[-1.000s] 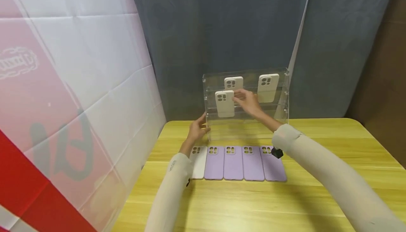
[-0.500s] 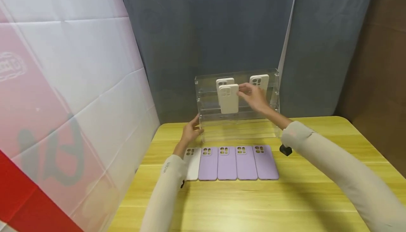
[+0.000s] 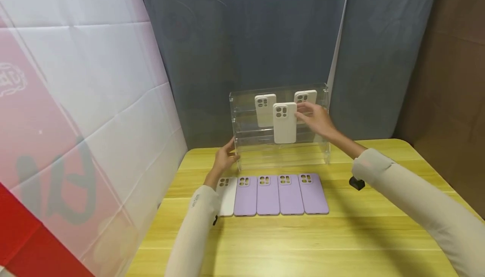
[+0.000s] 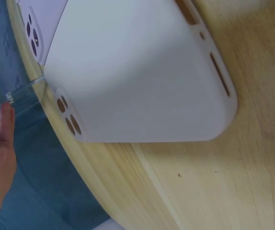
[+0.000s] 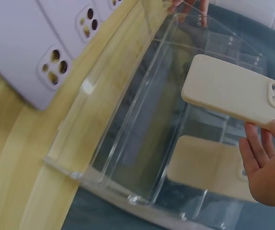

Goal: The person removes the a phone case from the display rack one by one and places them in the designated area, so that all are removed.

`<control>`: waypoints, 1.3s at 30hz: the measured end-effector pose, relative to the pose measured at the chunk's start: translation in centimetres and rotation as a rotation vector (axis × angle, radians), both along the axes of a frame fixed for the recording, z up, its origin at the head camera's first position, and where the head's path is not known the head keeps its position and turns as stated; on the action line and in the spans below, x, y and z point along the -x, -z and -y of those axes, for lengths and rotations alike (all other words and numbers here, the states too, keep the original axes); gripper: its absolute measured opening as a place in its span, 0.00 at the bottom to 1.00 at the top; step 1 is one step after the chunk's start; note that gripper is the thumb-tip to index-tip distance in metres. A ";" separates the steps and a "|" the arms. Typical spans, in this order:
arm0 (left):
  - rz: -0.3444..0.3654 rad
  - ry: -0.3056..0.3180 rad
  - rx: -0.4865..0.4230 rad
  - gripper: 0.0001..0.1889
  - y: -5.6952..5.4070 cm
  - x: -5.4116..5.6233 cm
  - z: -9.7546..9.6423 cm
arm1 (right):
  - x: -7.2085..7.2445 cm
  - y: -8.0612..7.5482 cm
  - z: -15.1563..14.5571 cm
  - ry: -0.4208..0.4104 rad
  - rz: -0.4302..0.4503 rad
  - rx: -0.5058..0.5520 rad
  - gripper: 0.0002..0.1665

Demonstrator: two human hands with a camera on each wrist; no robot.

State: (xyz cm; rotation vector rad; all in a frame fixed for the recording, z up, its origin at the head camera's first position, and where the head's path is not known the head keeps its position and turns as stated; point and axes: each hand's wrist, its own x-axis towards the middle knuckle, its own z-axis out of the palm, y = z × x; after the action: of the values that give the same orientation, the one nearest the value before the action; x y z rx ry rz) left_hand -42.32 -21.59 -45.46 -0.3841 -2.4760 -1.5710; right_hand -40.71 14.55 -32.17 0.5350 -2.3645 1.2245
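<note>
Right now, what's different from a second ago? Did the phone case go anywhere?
Yes! The held white case moved right along the front of the clear rack, past the left standing case. The right hand's fingers haven't let go. The left hand's fingers stay at the rack's left edge, and the row of flat cases stayed put.

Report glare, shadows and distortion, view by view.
Head: pale sheen on the near tabletop, soft shadow below the right sleeve; left wrist: shading across the lying white case, tabletop's edge curving; right wrist: bright glint on the clear rack.
</note>
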 end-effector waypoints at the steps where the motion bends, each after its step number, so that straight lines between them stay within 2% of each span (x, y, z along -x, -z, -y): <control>1: 0.015 0.002 0.003 0.44 0.0 0.1 0.0 | -0.1 0.2 -0.4 0.009 -0.001 -0.011 0.22; 9: 0.038 -0.027 0.030 0.45 0.1 0.6 -0.4 | -0.9 1.8 -3.7 0.065 0.039 -0.059 0.22; 18: 0.051 -0.012 0.004 0.45 0.0 0.6 0.2 | -1.2 3.5 -6.2 0.048 0.040 -0.127 0.24; 25: 0.036 -0.041 0.017 0.45 0.0 0.2 0.9 | -1.4 4.8 -7.2 0.026 0.099 -0.141 0.27; 30: 0.034 -0.021 0.005 0.45 0.2 0.3 1.0 | -1.6 6.0 -8.2 0.046 0.129 -0.140 0.27; 38: 0.032 -0.008 -0.004 0.45 0.2 0.4 0.5 | -2.5 7.4 -10.5 0.015 0.157 -0.144 0.30; 39: 0.038 0.000 -0.007 0.44 -0.3 0.0 0.4 | -2.7 7.6 -10.8 0.011 0.163 -0.146 0.30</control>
State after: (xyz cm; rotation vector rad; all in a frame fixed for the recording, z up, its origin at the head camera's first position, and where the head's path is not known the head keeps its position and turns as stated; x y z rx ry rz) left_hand -42.36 -21.98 -45.18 -0.3570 -2.4974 -1.6013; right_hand -38.06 25.31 -39.72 0.4822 -2.6052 1.1359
